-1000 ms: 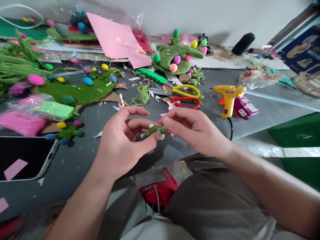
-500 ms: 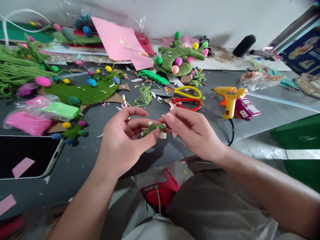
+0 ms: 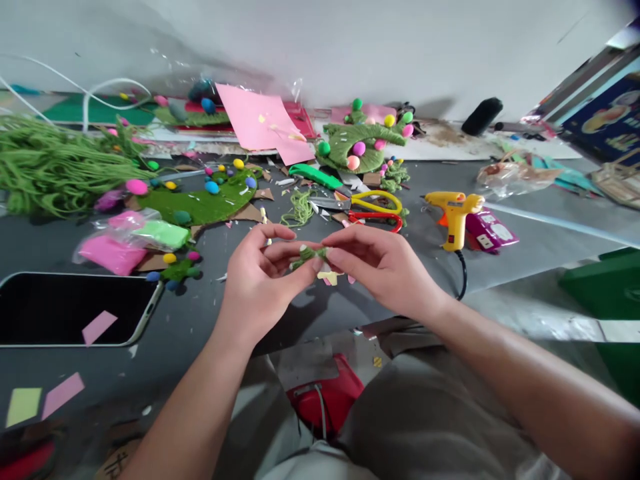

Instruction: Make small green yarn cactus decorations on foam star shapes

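In the head view, a small green yarn-wrapped piece [image 3: 306,253] with pale tips is held up between both hands, above the near part of the table. My left hand [image 3: 263,280] is closed on it, thumb in front and fingers behind. My right hand [image 3: 383,267] pinches its right end between thumb and fingertips, which partly hide that end. Just behind the hands lie scissors [image 3: 376,200] with one yellow and one red handle, and a tangle of loose green yarn [image 3: 299,209]. Pink and yellow paper scraps [image 3: 328,277] show below the fingertips.
To the right lies a yellow glue gun [image 3: 455,217] with a black cord, against a purple packet [image 3: 493,230]. A phone [image 3: 75,310] lies at left, near bagged pink clay [image 3: 113,253]. Green yarn [image 3: 60,163], a green crescent [image 3: 200,200] and a wrapped wreath [image 3: 365,143] sit farther back.
The view has shifted, so the table items appear lower, with those on the left also farther right. My right fingertips have closed in on the green piece's right end.
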{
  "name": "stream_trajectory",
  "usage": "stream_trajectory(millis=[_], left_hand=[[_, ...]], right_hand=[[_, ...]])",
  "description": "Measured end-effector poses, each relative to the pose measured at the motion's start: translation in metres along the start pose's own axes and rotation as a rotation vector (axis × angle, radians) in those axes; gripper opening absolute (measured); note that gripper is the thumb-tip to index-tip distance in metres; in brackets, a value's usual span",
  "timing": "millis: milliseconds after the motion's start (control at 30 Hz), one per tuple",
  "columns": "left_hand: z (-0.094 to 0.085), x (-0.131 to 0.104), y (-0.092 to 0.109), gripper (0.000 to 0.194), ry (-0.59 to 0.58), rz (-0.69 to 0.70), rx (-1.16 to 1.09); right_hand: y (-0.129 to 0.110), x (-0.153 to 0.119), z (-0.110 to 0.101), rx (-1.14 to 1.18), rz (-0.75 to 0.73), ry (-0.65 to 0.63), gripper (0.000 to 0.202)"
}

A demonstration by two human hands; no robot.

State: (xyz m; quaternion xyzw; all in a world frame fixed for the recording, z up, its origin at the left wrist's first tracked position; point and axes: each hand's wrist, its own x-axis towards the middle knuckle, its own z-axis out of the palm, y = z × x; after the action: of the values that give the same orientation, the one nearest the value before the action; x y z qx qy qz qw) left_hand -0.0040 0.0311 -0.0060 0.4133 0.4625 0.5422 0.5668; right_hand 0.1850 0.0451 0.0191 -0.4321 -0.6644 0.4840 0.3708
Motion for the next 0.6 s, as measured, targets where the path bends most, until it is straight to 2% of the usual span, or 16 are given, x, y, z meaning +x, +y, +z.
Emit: stream_trajectory(millis=[200, 367, 600], left_hand=[[-0.003, 0.003, -0.005, 0.055, -0.023, 0.024, -0.041], [-0.005, 0.005, -0.009, 0.063, -0.050, 0.059, -0.024], [-0.011, 0.004, -0.011, 0.039, -0.064, 0.134, 0.053]], right_hand=[[0.007, 0.006, -0.001, 0.039, -0.035, 0.001, 0.019], [0.010, 0.012, -0.009, 0.056, 0.006, -0.032, 0.021], [0.002, 0.012, -0.009, 0.066, -0.041, -0.083, 0.020]])
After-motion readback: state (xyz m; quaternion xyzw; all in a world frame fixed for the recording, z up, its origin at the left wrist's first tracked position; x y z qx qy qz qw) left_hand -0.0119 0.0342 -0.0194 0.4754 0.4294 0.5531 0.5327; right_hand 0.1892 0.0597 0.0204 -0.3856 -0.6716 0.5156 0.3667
